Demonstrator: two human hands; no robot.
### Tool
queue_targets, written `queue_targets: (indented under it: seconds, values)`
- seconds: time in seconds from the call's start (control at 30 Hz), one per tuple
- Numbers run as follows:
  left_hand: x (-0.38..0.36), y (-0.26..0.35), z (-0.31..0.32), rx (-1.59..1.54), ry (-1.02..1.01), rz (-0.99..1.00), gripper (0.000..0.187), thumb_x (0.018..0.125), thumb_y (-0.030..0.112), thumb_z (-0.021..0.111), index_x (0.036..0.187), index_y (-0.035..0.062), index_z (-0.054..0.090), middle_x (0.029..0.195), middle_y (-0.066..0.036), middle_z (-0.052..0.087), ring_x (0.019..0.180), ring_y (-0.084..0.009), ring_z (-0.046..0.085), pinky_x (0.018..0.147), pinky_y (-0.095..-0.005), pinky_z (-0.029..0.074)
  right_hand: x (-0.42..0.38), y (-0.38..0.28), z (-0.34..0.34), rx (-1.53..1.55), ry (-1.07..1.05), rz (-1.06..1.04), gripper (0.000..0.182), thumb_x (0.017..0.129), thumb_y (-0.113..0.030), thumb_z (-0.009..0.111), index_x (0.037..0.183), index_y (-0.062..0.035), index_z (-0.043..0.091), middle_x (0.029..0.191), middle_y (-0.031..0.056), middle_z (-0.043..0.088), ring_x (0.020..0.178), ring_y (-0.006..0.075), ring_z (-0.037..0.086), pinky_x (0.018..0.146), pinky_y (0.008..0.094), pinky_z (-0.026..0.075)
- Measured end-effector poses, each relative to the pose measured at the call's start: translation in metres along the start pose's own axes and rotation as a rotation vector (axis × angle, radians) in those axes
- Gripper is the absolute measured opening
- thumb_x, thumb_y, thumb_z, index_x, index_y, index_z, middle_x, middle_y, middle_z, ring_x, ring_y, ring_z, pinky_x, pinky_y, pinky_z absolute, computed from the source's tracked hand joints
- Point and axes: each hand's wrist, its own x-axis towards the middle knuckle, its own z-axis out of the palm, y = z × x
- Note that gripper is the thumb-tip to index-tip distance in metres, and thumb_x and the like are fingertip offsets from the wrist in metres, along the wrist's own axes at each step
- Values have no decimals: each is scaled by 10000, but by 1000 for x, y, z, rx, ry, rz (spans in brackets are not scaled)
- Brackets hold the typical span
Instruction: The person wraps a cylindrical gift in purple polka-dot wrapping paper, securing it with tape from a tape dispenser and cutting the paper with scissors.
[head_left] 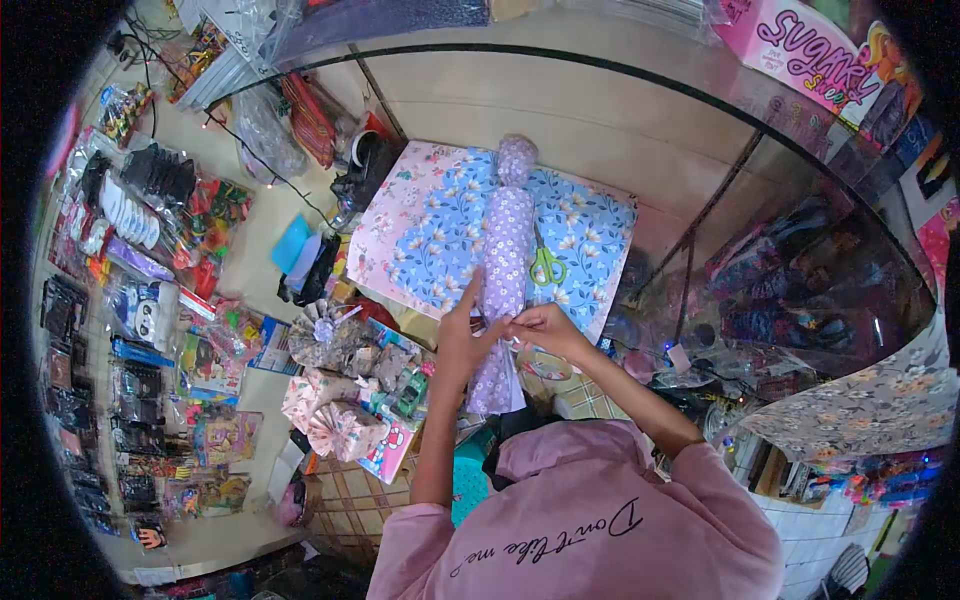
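Note:
A long gift roll (508, 240) wrapped in lilac flowered paper lies lengthwise in front of me, its far end pinched into a knob and its near end flaring out like a candy wrapper. My left hand (466, 338) is closed round the roll's near neck from the left side. At the same neck, from the right, my right hand (548, 328) pinches with its fingertips; what is between them is too small to make out. Green-handled scissors (547, 267) rest just right of the roll, blades partly hidden, on blue flowered paper (440, 235).
Pink flowered paper (380, 205) lies under the blue sheet. Wrapped gifts with paper fans (335, 420) stand to the left. A glass case edge (560, 52) curves across the back and right. Packaged goods (140, 390) hang at far left; a turquoise basket (470, 480) is below.

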Motion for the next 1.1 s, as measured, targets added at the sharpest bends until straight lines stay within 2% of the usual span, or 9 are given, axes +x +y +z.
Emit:
queue_targets:
  seconds: [0.1, 0.13, 0.3, 0.5, 0.6, 0.7, 0.8, 0.9, 1.1]
  values:
    - [3, -15, 4, -214, -40, -49, 714, 765, 103, 703, 1365, 0, 330, 888, -133, 647, 718, -112, 581, 644, -254, 492, -4, -13, 1, 12, -15, 91, 214, 829, -164, 664, 933, 22, 657, 814, 48, 661, 714, 73, 594, 640, 208, 475]
    - [2, -21, 4, -325, -37, -63, 696, 773, 86, 693, 1363, -1, 335, 870, -115, 647, 698, -99, 571, 624, -243, 488, -5, -12, 1, 48, -41, 64, 216, 829, -167, 665, 933, 21, 656, 813, 47, 659, 715, 72, 594, 645, 209, 476]
    - [-5, -30, 0, -514, -79, -170, 626, 801, 45, 661, 1350, 4, 364, 885, -87, 633, 757, -67, 553, 646, -212, 465, -13, -22, -1, 65, -127, 11, 220, 848, -198, 646, 885, 19, 653, 803, 43, 653, 723, 75, 590, 664, 223, 477]
    - [-12, -41, 1, -699, -47, -300, 619, 802, 50, 666, 1345, 4, 371, 896, -76, 628, 773, -71, 557, 673, -204, 453, -15, -11, 10, 105, 1, -13, 157, 854, -132, 632, 893, 19, 649, 757, 3, 625, 669, 45, 551, 609, 200, 452]
    - [-15, -42, 6, -760, -8, -346, 605, 809, 50, 658, 1343, 8, 376, 889, -70, 626, 753, -74, 560, 655, -205, 446, -17, -12, 18, -104, 125, -93, 147, 861, -133, 623, 863, 12, 650, 715, -14, 600, 643, 35, 528, 565, 197, 429]
    - [-19, -54, 14, -851, 19, -361, 599, 816, 46, 650, 1345, 14, 373, 879, -61, 626, 738, -68, 555, 633, -204, 435, -19, -15, 19, -138, 141, -18, 134, 858, -114, 623, 841, 16, 647, 693, -19, 590, 635, 27, 518, 541, 200, 419]
    - [-22, -60, 22, -952, 53, -392, 604, 817, 42, 648, 1350, 19, 364, 866, -51, 626, 726, -61, 548, 616, -201, 424, -19, -11, 27, -211, 276, -217, 157, 838, -132, 637, 797, 20, 644, 594, 14, 582, 519, 75, 519, 477, 256, 418]
    - [-24, -65, 26, -1014, 70, -435, 611, 817, 40, 648, 1354, 27, 356, 863, -50, 631, 723, -64, 554, 621, -203, 431, -20, -13, 27, -236, 300, -213, 157, 839, -130, 636, 789, 18, 639, 580, 7, 566, 507, 65, 513, 448, 243, 392]
    - [-32, -63, 27, -1066, 46, -467, 605, 820, 49, 648, 1352, 37, 359, 894, -61, 638, 757, -77, 579, 673, -211, 459, -32, -14, 33, -95, 281, -81, 141, 857, -108, 611, 795, 18, 625, 590, 1, 560, 510, 43, 495, 439, 213, 365]
